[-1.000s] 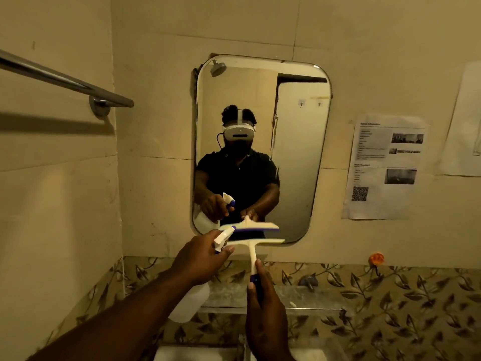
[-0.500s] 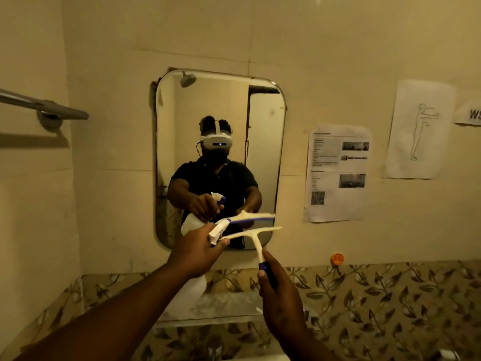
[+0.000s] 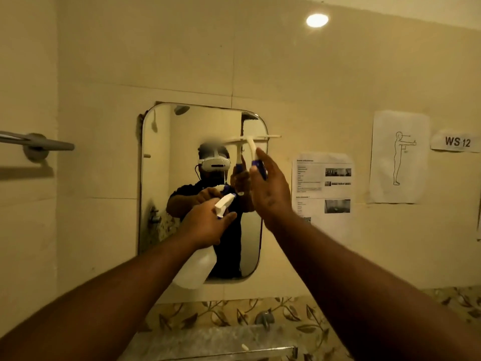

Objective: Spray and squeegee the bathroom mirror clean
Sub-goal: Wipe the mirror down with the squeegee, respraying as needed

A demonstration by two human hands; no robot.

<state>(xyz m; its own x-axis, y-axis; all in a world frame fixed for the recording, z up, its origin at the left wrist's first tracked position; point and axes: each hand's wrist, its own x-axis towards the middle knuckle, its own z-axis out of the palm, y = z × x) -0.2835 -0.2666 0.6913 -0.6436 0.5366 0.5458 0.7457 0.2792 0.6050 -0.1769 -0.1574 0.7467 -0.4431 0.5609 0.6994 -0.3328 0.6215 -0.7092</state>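
Note:
A rounded rectangular mirror point(image 3: 166, 178) hangs on the beige tiled wall. My left hand point(image 3: 205, 225) grips a white spray bottle point(image 3: 194, 269) by its neck, nozzle pointing at the glass at mid height. My right hand point(image 3: 270, 188) is raised and holds a white squeegee point(image 3: 250, 142) by its blue handle. The squeegee's blade lies level at the mirror's upper right; whether it touches the glass I cannot tell. The mirror reflects a person in a headset with both tools.
A chrome towel bar point(image 3: 36, 143) juts from the left wall. Printed sheets point(image 3: 322, 188), a figure drawing point(image 3: 398, 157) and a "WS 12" label point(image 3: 456, 142) hang right of the mirror. A glass shelf point(image 3: 234, 353) and leaf-patterned tiles point(image 3: 234, 313) lie below. A ceiling light point(image 3: 317, 20) glows above.
My right hand lifted the squeegee from the mirror's bottom edge up to its upper right part. My left hand rose with the bottle to mid mirror. The view tilted upward.

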